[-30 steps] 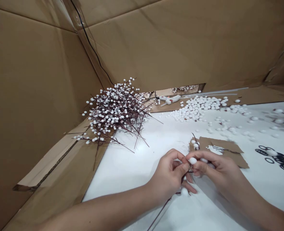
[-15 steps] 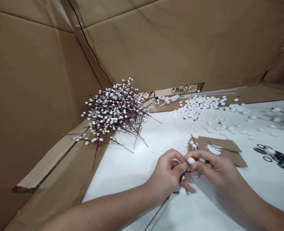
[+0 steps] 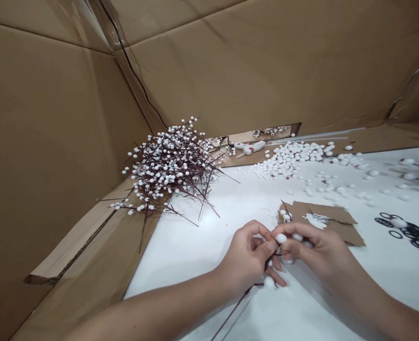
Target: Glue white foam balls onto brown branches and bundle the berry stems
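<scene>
Over the white tabletop (image 3: 167,270) my two hands meet, fingertips close together. My left hand (image 3: 254,253) is closed round a thin brown berry stem (image 3: 229,318), whose lower end runs down toward the front edge. White berries show around its fingers, one below them near the little finger. My right hand (image 3: 309,244) pinches a white ball (image 3: 281,238) against the stem's upper part; more white balls peek out behind its fingers. The exact joint between ball and stem is hidden by the fingertips. Behind the hands lies a cardboard piece (image 3: 344,232) with a white glue-like smear (image 3: 316,219).
A heap of finished-looking berry stems (image 3: 170,163) lies back left. A glue gun (image 3: 248,147) rests by the rear cardboard wall (image 3: 266,71), near a spread of loose white balls (image 3: 295,158). Black rings (image 3: 414,232) lie at right. Cardboard walls surround the table.
The hands hold nearly the same pose, pinching the ball and stem. The whole view has shifted very slightly; nothing was let go or taken up.
</scene>
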A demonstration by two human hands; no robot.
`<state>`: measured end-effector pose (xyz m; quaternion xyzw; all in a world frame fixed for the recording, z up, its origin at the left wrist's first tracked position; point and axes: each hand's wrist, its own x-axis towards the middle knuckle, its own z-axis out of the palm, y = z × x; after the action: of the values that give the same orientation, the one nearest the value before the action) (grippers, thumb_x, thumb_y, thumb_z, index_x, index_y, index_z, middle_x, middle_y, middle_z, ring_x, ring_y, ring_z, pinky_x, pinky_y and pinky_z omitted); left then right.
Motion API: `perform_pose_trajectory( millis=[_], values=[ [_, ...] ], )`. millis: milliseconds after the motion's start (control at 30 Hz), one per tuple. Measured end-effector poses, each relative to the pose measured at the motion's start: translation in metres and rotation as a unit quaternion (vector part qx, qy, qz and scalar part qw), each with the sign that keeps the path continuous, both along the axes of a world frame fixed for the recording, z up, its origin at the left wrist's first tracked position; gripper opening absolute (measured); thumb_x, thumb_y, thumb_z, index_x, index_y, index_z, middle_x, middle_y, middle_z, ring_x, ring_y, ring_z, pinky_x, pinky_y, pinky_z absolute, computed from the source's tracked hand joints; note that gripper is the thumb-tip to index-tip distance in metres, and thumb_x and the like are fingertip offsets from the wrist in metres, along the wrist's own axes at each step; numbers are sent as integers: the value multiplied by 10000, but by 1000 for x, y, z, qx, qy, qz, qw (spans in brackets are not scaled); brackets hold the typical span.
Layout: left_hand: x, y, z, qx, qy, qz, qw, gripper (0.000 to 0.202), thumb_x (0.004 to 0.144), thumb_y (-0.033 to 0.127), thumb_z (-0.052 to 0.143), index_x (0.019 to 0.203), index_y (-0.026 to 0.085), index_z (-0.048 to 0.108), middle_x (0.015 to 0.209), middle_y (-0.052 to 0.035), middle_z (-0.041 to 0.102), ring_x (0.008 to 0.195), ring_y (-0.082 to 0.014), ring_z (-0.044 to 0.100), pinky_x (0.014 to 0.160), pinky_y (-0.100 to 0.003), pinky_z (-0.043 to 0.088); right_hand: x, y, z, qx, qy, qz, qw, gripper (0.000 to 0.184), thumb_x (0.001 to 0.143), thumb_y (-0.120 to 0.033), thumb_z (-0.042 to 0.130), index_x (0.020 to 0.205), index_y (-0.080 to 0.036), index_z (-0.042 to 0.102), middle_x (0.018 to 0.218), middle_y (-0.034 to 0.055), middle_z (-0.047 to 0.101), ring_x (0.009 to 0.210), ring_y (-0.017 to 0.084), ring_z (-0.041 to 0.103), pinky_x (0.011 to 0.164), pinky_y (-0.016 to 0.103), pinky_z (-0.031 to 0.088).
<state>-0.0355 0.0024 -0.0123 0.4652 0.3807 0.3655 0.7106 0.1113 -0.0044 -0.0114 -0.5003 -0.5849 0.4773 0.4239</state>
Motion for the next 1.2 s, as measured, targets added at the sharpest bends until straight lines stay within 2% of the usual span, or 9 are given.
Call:
perform_pose_trajectory(
  millis=[300, 400, 567, 700, 900, 967, 1033, 1133, 1200],
  values=[
    [-1, 1, -1, 3, -5, 2, 1000, 410, 628, 510, 651, 730, 187, 420, 506, 48, 518, 376, -93, 515, 375, -230, 465, -1, 1, 0, -19, -14, -4, 1000, 128, 725, -253, 527, 722, -201, 644, 486, -16, 573, 493, 152, 555, 526, 267, 453],
    [0, 0, 0, 2, -6, 2, 1000, 404, 640, 509, 644, 732, 190, 415, 515, 43, 530, 369, -90, 509, 371, -225, 459, 0, 2, 0, 20, -52, -26, 998, 139, 718, -238, 531, 742, -220, 667, 507, -18, 584, 533, 157, 566, 551, 260, 458],
    [3, 1, 0, 26, -40, 13, 999, 393, 676, 523, 604, 752, 197, 397, 593, 28, 561, 438, -88, 539, 411, -205, 462, 5, 4, 6, 95, -96, -29, 991, 243, 747, -242, 524, 931, -283, 677, 777, 2, 655, 576, 128, 571, 585, 242, 478],
    [4, 2, -1, 8, -50, 13, 999, 366, 692, 496, 604, 771, 201, 402, 579, 43, 546, 442, -91, 552, 415, -187, 439, 11, 6, 14, 108, -75, -40, 990, 372, 764, -283, 519, 1132, -298, 575, 754, -11, 616, 458, 90, 516, 482, 224, 473],
    [2, 5, 5, -11, -66, 53, 996, 346, 675, 455, 645, 771, 184, 453, 619, 20, 559, 565, -107, 574, 527, -225, 485, 21, 10, 26, 130, -7, -79, 988, 282, 758, -383, 554, 989, -224, 582, 629, -25, 545, 406, 74, 456, 399, 201, 413],
    [1, 7, 6, -25, -78, 51, 995, 345, 683, 445, 644, 799, 187, 446, 630, 16, 567, 546, -103, 575, 509, -203, 458, 23, 10, 28, 110, 26, -83, 990, 308, 766, -452, 540, 946, -205, 576, 503, -53, 446, 371, 68, 380, 351, 184, 334],
    [0, 8, 6, -46, -83, 54, 994, 334, 708, 436, 623, 833, 193, 432, 610, 16, 569, 513, -101, 571, 512, -199, 443, 23, 11, 30, 67, 61, -88, 992, 385, 762, -544, 510, 902, -191, 573, 473, -69, 365, 355, 49, 287, 329, 171, 233],
    [-1, 9, 6, -75, -99, 84, 989, 319, 720, 409, 621, 854, 195, 427, 619, 23, 557, 560, -114, 581, 634, -277, 489, 21, 12, 31, -16, 131, -86, 987, 454, 719, -613, 518, 853, -182, 560, 546, -65, 361, 363, 16, 208, 342, 165, 138],
    [0, 10, 7, -84, -106, 100, 986, 323, 710, 402, 634, 861, 195, 437, 647, 29, 548, 587, -115, 580, 702, -334, 497, 19, 13, 30, -72, 177, -84, 978, 412, 726, -579, 539, 857, -188, 553, 571, -65, 373, 367, 4, 191, 353, 158, 126]
  ],
)
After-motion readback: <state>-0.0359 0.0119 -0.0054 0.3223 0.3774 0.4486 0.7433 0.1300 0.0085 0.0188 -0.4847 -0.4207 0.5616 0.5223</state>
